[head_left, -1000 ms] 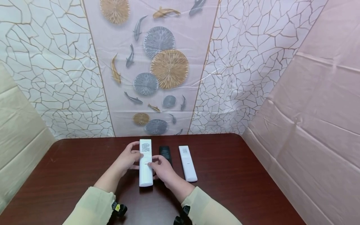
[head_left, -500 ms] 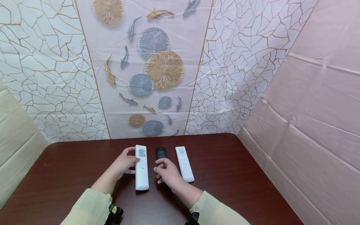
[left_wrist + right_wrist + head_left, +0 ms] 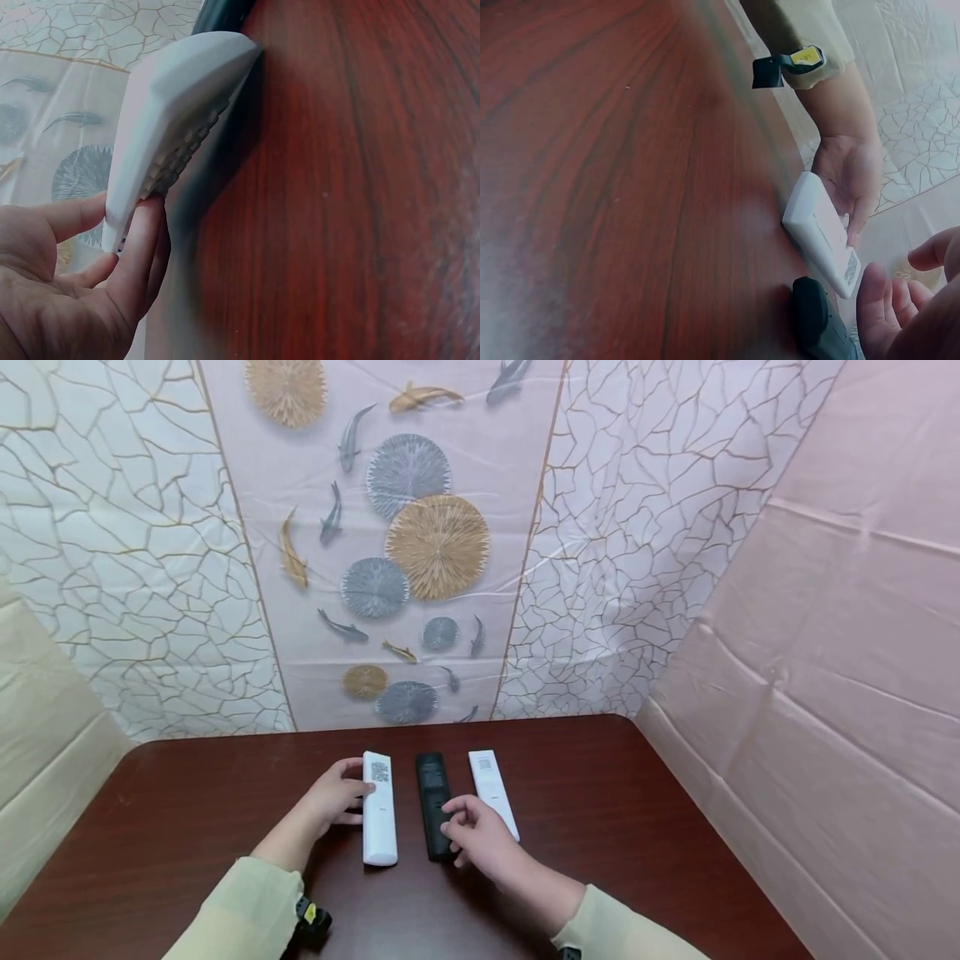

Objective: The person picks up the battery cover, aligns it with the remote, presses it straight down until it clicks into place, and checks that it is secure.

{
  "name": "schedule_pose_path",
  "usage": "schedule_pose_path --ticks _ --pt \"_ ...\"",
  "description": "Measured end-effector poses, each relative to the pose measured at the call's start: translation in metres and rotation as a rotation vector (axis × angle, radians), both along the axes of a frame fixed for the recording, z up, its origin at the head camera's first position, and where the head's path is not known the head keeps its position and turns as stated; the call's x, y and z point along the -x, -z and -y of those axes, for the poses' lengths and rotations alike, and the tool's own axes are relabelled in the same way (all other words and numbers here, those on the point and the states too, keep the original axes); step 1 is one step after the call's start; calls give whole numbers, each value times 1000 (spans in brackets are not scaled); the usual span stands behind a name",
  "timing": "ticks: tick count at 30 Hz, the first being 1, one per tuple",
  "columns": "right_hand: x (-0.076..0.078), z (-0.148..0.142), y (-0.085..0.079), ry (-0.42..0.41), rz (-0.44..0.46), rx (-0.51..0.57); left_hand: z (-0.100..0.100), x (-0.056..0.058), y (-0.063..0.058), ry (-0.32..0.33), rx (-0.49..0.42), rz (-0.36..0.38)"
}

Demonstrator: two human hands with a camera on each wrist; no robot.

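Observation:
My left hand (image 3: 335, 795) pinches a white remote control (image 3: 381, 831) near its far end, thumb on the back. A printed code shows on that back, and in the left wrist view the buttons (image 3: 180, 154) face down toward the table. To its right lies a black remote control (image 3: 432, 789), back up. My right hand (image 3: 483, 839) hovers by the black remote's near right side with fingers loosely bent and nothing held. Beyond that hand a second white remote control (image 3: 491, 778) lies back up, its near right part covered by the hand.
All of this is on a dark red-brown wooden table (image 3: 195, 827). Patterned cloth (image 3: 405, 568) hangs behind its far edge, with plain cloth (image 3: 825, 677) on the right side. Black wrist cameras sit at both cuffs.
My right hand has let go of the left white remote and moved right and nearer, uncovering most of the black remote. The left hand has lowered its white remote slightly and keeps hold of it.

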State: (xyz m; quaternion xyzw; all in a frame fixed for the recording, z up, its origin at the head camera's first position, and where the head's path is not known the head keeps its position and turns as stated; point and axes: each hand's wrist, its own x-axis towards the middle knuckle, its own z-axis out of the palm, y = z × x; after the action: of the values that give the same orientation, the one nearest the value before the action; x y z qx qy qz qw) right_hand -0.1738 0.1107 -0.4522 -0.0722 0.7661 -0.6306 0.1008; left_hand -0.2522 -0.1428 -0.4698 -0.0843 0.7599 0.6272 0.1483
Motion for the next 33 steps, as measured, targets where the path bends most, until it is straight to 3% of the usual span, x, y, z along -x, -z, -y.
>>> schedule_pose_path --ticks 11,25,33 --pt "-7 -9 -1 -6 14 -9 -2 3 8 -16 16 -3" --pt "-7 -16 6 -12 38 18 -3 -4 -2 -1 49 21" --pt "-7 -21 11 -26 47 42 0 -9 -7 26 132 56"
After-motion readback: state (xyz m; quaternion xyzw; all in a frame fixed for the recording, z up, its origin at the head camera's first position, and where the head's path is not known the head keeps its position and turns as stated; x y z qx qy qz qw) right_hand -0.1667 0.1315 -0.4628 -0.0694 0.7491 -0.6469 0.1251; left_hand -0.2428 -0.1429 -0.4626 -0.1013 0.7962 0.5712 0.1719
